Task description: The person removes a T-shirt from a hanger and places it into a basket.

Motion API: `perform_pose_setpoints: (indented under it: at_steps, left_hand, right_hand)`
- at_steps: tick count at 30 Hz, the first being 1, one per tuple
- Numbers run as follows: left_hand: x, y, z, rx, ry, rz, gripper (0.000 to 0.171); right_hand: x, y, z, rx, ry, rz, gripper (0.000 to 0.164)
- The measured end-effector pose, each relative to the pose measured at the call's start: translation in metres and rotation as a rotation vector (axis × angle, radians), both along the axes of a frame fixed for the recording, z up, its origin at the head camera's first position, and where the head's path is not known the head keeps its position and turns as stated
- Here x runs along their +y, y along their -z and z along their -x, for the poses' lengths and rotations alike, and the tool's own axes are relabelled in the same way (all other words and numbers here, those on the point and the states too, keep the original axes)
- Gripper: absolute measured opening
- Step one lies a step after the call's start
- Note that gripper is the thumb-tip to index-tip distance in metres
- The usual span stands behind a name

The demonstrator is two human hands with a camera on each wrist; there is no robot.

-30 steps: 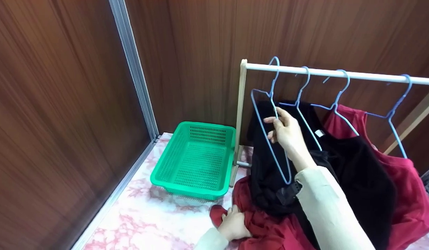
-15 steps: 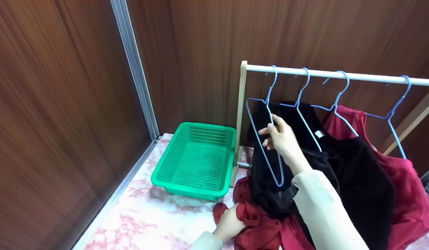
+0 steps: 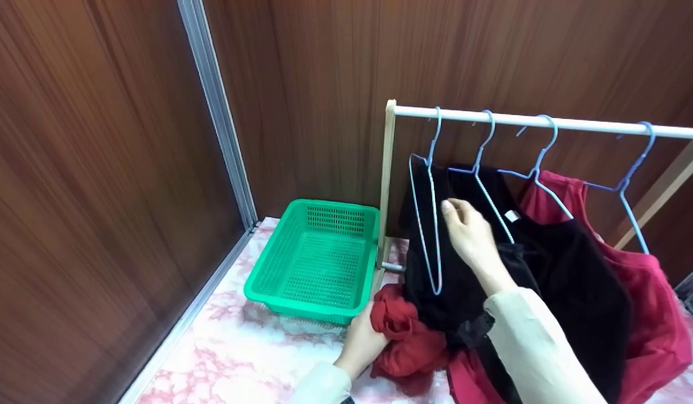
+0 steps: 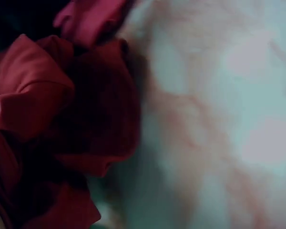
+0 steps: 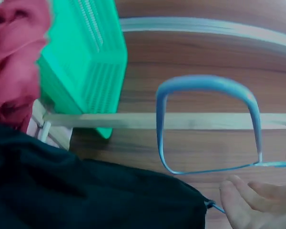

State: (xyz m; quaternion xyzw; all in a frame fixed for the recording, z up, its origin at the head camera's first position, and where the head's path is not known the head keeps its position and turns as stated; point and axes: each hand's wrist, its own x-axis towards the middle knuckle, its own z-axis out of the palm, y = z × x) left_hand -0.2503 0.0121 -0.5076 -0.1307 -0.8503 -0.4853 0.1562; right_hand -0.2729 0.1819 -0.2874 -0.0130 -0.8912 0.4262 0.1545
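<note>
In the head view my left hand (image 3: 364, 339) grips a bunched red garment (image 3: 411, 350) just above the marbled surface, beside the basket. The same red cloth (image 4: 33, 90) fills the left of the left wrist view. My right hand (image 3: 471, 233) is apart from the bare blue wire hanger (image 3: 434, 224), just to its right, with fingers loosely bent and nothing held. That hanger hooks on the white rail (image 3: 464, 115) at its left end. In the right wrist view the hanger (image 5: 207, 83) appears close up, with the right hand's fingers (image 5: 243, 202) at lower right.
A green plastic basket (image 3: 256, 289) stands left of the rack's wooden post (image 3: 386, 179). Black garments (image 3: 576, 292) and a red sleeveless top (image 3: 655, 314) hang on blue hangers to the right. Brown wood-grain panels (image 3: 324, 112) rise behind and at the left.
My right hand has let go of the bare hanger, which was lowered onto the rail. My left hand has gathered the red garment and lifted it up toward the basket.
</note>
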Motion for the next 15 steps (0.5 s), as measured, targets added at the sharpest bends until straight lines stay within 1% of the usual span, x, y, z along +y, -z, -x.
perform_pose_setpoints:
  at_steps: [1, 4, 6, 8, 9, 10, 11, 13, 15]
  left_hand:
    - [-0.002, -0.005, 0.001, 0.001, -0.008, -0.013, 0.038]
    - [-0.007, -0.02, 0.004, 0.027, -0.048, -0.03, 0.04]
    - [-0.011, -0.029, 0.006, 0.062, -0.07, -0.037, 0.037]
    - [-0.015, -0.038, 0.01, 0.099, -0.09, -0.055, 0.039]
    - [-0.017, -0.043, 0.011, 0.114, -0.099, -0.071, 0.039]
    - [-0.019, -0.047, 0.013, 0.132, -0.11, -0.087, 0.04]
    - [-0.02, -0.053, 0.015, 0.14, -0.117, -0.111, 0.04]
    - [-0.023, -0.064, 0.018, 0.16, -0.145, -0.16, 0.04]
    - [-0.027, -0.077, 0.022, 0.162, -0.169, -0.22, 0.037]
  right_hand:
    - [0.003, 0.001, -0.001, 0.057, 0.027, -0.013, 0.041]
    - [0.011, 0.005, -0.005, 0.296, 0.117, -0.051, 0.027]
    - [0.017, 0.008, -0.006, 0.456, 0.166, -0.07, 0.021]
    - [0.024, 0.01, -0.008, 0.568, 0.199, -0.096, 0.019]
    - [0.028, 0.011, -0.009, 0.584, 0.212, -0.104, 0.019]
    - [0.031, 0.011, -0.011, 0.579, 0.223, -0.109, 0.02]
    - [0.034, 0.012, -0.013, 0.553, 0.235, -0.115, 0.022]
    - [0.04, 0.011, -0.016, 0.448, 0.261, -0.134, 0.027]
    - [0.046, 0.011, -0.019, 0.307, 0.281, -0.148, 0.034]
